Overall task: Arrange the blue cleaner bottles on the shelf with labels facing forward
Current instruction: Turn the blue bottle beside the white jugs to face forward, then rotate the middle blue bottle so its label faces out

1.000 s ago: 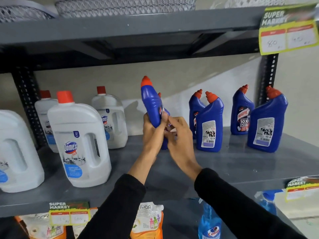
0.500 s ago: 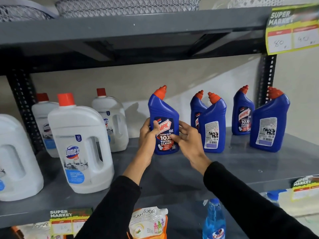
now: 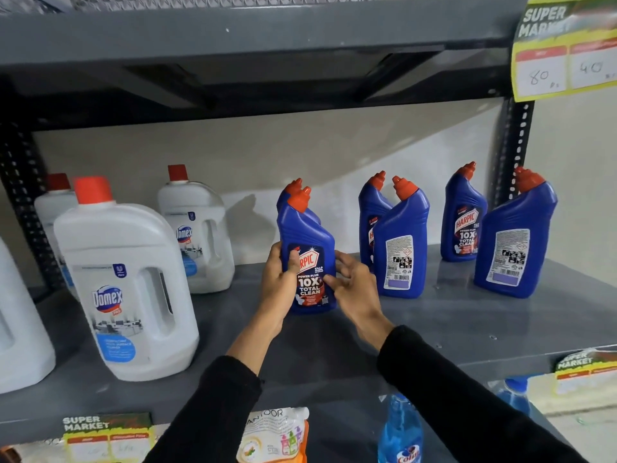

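Note:
A blue cleaner bottle with an orange cap stands upright on the grey shelf, its front label facing me. My left hand grips its left side, thumb on the label. My right hand is at its right side with fingers spread, only the fingertips touching. Another blue bottle's cap pokes out right behind it. To the right, two bottles show their back labels. Two more show front labels, the first half hidden.
Large white jugs fill the shelf's left half. The upper shelf hangs close overhead, with a price tag at the right. A spray bottle and a refill pouch sit on the shelf below.
The bottle was held tilted in both hands, was turned label-forward and set down upright on the shelf. My right hand's fingers have since loosened and spread.

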`<state>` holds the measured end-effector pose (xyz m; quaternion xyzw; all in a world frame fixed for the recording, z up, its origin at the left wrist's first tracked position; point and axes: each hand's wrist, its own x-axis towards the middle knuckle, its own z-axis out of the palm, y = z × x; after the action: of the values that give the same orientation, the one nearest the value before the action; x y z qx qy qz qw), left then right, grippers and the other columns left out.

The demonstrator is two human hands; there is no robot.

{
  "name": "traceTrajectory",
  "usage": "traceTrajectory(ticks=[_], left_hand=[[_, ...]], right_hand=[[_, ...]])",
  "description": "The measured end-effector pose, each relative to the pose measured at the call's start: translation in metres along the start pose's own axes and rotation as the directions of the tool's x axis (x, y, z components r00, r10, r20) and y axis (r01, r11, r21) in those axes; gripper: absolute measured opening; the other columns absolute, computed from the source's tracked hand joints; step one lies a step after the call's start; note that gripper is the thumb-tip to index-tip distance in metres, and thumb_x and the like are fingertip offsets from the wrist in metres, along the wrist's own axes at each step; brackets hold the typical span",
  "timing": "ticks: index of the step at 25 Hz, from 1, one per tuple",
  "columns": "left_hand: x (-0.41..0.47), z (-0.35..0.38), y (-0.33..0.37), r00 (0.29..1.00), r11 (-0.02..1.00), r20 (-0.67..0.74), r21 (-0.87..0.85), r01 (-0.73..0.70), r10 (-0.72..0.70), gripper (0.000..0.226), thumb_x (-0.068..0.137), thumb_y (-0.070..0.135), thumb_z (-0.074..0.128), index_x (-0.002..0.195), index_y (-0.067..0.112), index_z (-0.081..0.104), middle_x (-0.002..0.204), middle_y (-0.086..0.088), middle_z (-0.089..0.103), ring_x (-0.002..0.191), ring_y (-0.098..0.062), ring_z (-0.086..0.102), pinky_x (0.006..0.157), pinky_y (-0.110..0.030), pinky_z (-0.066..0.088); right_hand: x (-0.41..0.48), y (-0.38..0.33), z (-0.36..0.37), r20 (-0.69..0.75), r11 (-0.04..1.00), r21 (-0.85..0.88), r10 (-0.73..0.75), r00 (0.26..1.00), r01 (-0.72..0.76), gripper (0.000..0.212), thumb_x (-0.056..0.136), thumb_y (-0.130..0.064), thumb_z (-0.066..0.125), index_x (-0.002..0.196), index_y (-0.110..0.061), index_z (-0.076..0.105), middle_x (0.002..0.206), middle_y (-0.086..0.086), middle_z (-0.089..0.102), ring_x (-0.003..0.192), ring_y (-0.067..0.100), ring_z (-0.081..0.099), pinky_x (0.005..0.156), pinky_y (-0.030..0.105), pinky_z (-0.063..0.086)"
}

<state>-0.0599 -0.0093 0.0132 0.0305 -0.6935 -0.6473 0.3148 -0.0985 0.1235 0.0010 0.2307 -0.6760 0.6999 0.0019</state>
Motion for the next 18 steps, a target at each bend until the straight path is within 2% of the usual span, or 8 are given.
traceTrajectory(ticks=[2, 4, 6, 8, 10, 12, 15, 18], left_hand=[[-0.005, 0.003, 0.001, 0.996, 0.987, -0.057, 0.149, -0.062, 0.072, 0.032, 0.098, 0.022, 0.053, 0.129, 0.019, 0.045, 0.129, -0.011, 0.057, 0.106, -0.014, 0.063, 0.087, -0.037, 0.053], [-0.014, 0.011, 0.004, 0.9, 0.858, -0.2, 0.435, -0.272, 0.387, 0.051, 0.093, 0.021, 0.057, 0.138, 0.01, 0.036, 0.137, -0.013, 0.039, 0.127, -0.026, 0.042, 0.104, -0.044, 0.035], [-0.021, 0.026, 0.017, 0.71, 0.682, -0.197, 0.534, -0.5, 0.676, 0.054, 0.09, 0.024, 0.059, 0.138, 0.01, 0.036, 0.132, -0.008, 0.035, 0.126, -0.027, 0.038, 0.105, -0.038, 0.03], [-0.022, 0.054, 0.027, 0.64, 0.6, -0.089, 0.466, -0.65, 0.763, 0.05, 0.091, 0.023, 0.061, 0.135, 0.013, 0.038, 0.13, -0.007, 0.038, 0.12, -0.023, 0.043, 0.102, -0.029, 0.035], [-0.02, 0.087, 0.031, 0.7, 0.651, -0.013, 0.38, -0.657, 0.714, 0.046, 0.093, 0.019, 0.06, 0.133, 0.016, 0.037, 0.13, -0.007, 0.042, 0.114, -0.017, 0.05, 0.096, -0.025, 0.041], [-0.02, 0.118, 0.028, 0.794, 0.758, -0.02, 0.312, -0.572, 0.607, 0.044, 0.095, 0.015, 0.057, 0.134, 0.018, 0.036, 0.128, -0.002, 0.048, 0.108, -0.011, 0.055, 0.087, -0.019, 0.046], [-0.014, 0.144, 0.01, 0.959, 0.948, -0.098, 0.21, -0.241, 0.266, 0.047, 0.096, 0.01, 0.053, 0.139, 0.016, 0.034, 0.129, -0.004, 0.053, 0.103, -0.009, 0.057, 0.074, -0.008, 0.045], [-0.008, 0.158, -0.005, 0.989, 0.986, -0.111, 0.125, 0.107, -0.093, 0.033, 0.096, 0.012, 0.052, 0.129, 0.014, 0.044, 0.124, -0.01, 0.063, 0.085, -0.007, 0.06, 0.071, -0.02, 0.048]], right_hand=[[-0.004, -0.005, -0.004, 0.017, 0.999, -0.03, -0.036, 0.999, 0.037, 0.059, 0.089, 0.004, 0.064, 0.143, -0.013, 0.046, 0.135, 0.005, 0.061, 0.124, 0.015, 0.058, 0.092, 0.027, 0.055], [-0.009, -0.017, -0.017, -0.091, 0.967, -0.143, -0.226, 0.97, 0.212, 0.061, 0.087, -0.003, 0.07, 0.142, -0.021, 0.049, 0.134, -0.007, 0.06, 0.123, 0.008, 0.056, 0.089, 0.022, 0.055], [-0.012, -0.036, -0.04, -0.233, 0.85, -0.301, -0.505, 0.831, 0.432, 0.056, 0.086, -0.009, 0.071, 0.135, -0.028, 0.054, 0.124, -0.017, 0.061, 0.114, 0.007, 0.058, 0.088, 0.017, 0.051], [-0.009, -0.05, -0.067, -0.306, 0.757, -0.384, -0.645, 0.7, 0.529, 0.058, 0.084, -0.009, 0.071, 0.134, -0.032, 0.053, 0.12, -0.016, 0.055, 0.114, 0.01, 0.055, 0.09, 0.014, 0.045], [-0.003, -0.055, -0.091, -0.369, 0.778, -0.389, -0.623, 0.69, 0.494, 0.066, 0.083, -0.007, 0.072, 0.14, -0.031, 0.047, 0.125, -0.011, 0.046, 0.116, 0.01, 0.05, 0.092, 0.015, 0.045], [0.002, -0.05, -0.114, -0.401, 0.842, -0.376, -0.525, 0.751, 0.388, 0.072, 0.084, -0.009, 0.073, 0.146, -0.027, 0.04, 0.131, -0.007, 0.041, 0.113, 0.008, 0.049, 0.09, 0.015, 0.047], [0.009, -0.028, -0.136, -0.361, 0.921, -0.334, -0.323, 0.875, 0.202, 0.072, 0.086, -0.011, 0.072, 0.148, -0.021, 0.036, 0.129, -0.004, 0.046, 0.105, 0.009, 0.055, 0.08, 0.019, 0.05], [0.014, -0.003, -0.149, -0.242, 0.959, -0.28, -0.123, 0.962, 0.052, 0.053, 0.09, -0.007, 0.067, 0.139, -0.014, 0.049, 0.124, 0.006, 0.063, 0.096, 0.011, 0.065, 0.061, 0.004, 0.047]])
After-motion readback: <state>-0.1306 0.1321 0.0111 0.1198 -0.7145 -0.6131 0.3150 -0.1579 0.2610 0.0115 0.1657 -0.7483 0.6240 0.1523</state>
